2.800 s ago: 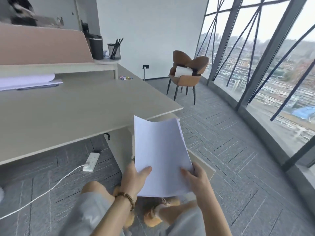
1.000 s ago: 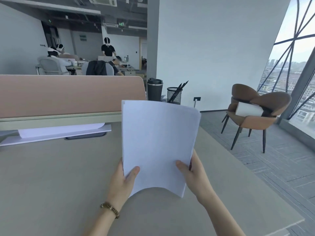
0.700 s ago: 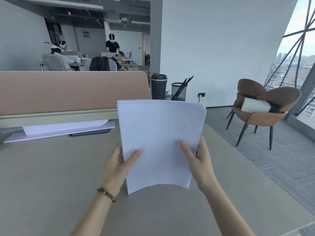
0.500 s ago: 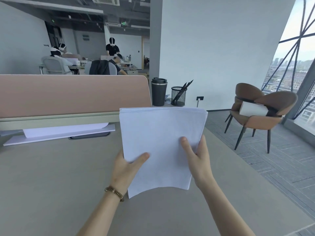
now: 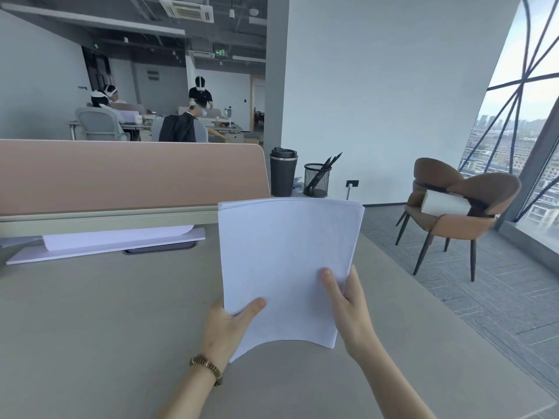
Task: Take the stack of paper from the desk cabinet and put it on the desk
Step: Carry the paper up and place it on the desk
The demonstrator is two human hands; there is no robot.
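Note:
A white stack of paper [image 5: 284, 255] hangs above the beige desk [image 5: 90, 328], slightly bowed, its near edge lifted off the surface. My left hand [image 5: 230, 325] grips its lower left corner, thumb on top, a bead bracelet on the wrist. On the lower right edge my right hand [image 5: 348, 300] holds the stack, thumb on top as well. The desk cabinet is out of view.
A pink divider panel [image 5: 130, 173] runs along the desk's back, with a white board [image 5: 106, 246] at its foot. A black tumbler [image 5: 282, 172] and mesh pen cup [image 5: 317, 179] stand behind. A brown chair [image 5: 453, 207] is at the right; people sit at far desks.
The stack came up from below the desk's level to above the desktop. In the last second it sank lower and tilted flatter, both hands still holding it.

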